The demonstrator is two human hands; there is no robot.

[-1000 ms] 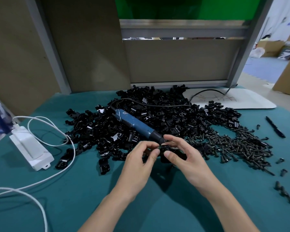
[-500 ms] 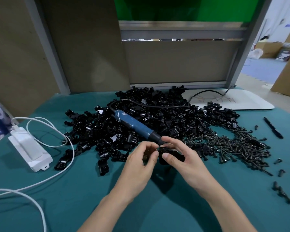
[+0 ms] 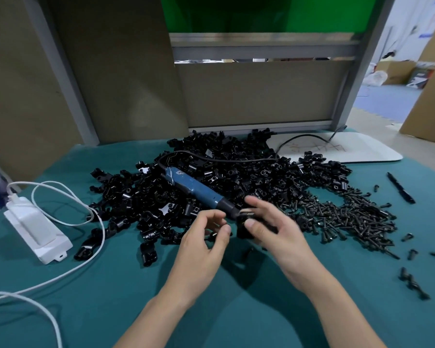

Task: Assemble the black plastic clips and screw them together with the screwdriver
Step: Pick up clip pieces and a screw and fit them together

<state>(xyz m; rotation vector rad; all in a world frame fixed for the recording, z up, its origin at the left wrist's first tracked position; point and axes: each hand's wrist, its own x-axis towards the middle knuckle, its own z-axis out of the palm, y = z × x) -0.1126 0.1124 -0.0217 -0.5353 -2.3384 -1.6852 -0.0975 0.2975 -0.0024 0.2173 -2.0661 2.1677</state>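
Teal cloth (image 3: pixel 136 297) covers the bench, with brown panels (image 3: pixel 256 96) standing behind it. Near the middle, the right hand (image 3: pixel 279 237) grips a black clip (image 3: pixel 241 231), with the thumb pressed on its near face and the index finger arched over its top. Blur hides the clip's detail. At the clip's 9 o'clock, just apart from it, the left hand (image 3: pixel 201 242) has its thumb and fingers curled toward each other. Whether they pinch anything cannot be told.

At 11 o'clock from the clip lies the blue screwdriver (image 3: pixel 199 189), on top of the pile (image 3: pixel 261 177) of loose clips. Its black nose points down at the held clip, close to the right hand's fingers. A black cord (image 3: pixel 236 160) runs from its tail across the pile toward a white board (image 3: pixel 362 149) at 1 o'clock.

The pile spreads from 9 through 12 to 2 o'clock. At 3 o'clock a heap of dark screws (image 3: pixel 349 214) touches the pile's edge, with a few strays scattered beyond it. A black pen (image 3: pixel 399 188) lies past them at 2 o'clock. Far out at 9 o'clock sits a white adapter (image 3: pixel 35 227), with a white cable (image 3: pixel 96 254) looping round it.
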